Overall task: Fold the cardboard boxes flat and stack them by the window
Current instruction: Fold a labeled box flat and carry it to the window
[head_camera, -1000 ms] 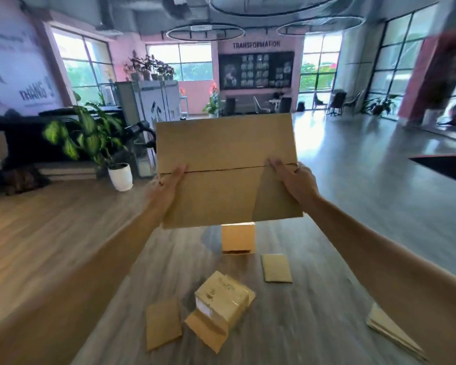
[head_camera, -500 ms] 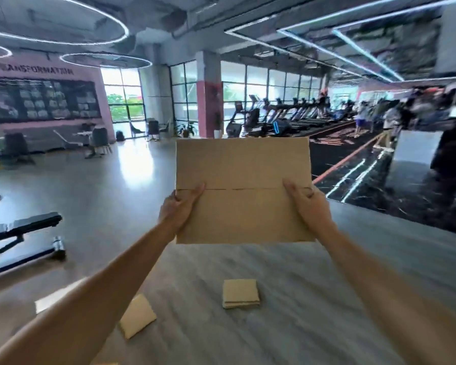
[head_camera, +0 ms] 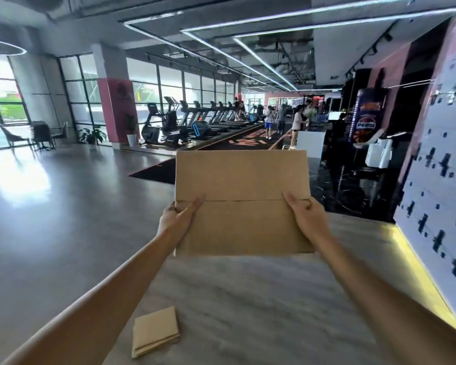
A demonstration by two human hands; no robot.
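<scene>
Head view: the flattened cardboard box (head_camera: 241, 201) is held upright in the air, in front of the chest and above the marble table (head_camera: 248, 306), its seam running level across the middle. The left hand (head_camera: 175, 218) pinches the left edge, thumb lying on the near face and the other fingers hidden behind. The right hand (head_camera: 307, 216) pinches the right edge the same way. Each grip is closed on cardboard, near the seam.

The main risk, as I judge it, is the panel springing open or buckling along the seam, since only two thumbs press it flat. A loosened pinch on either side could let it swing or drop onto the table. Held this high, it also blocks the way ahead, so walking to the windows (head_camera: 3, 101) far left could mean bumping something.

Both arms reach forward, nearly straight, wrists level. A smaller folded box (head_camera: 154, 331) lies on the near left of the table.
</scene>
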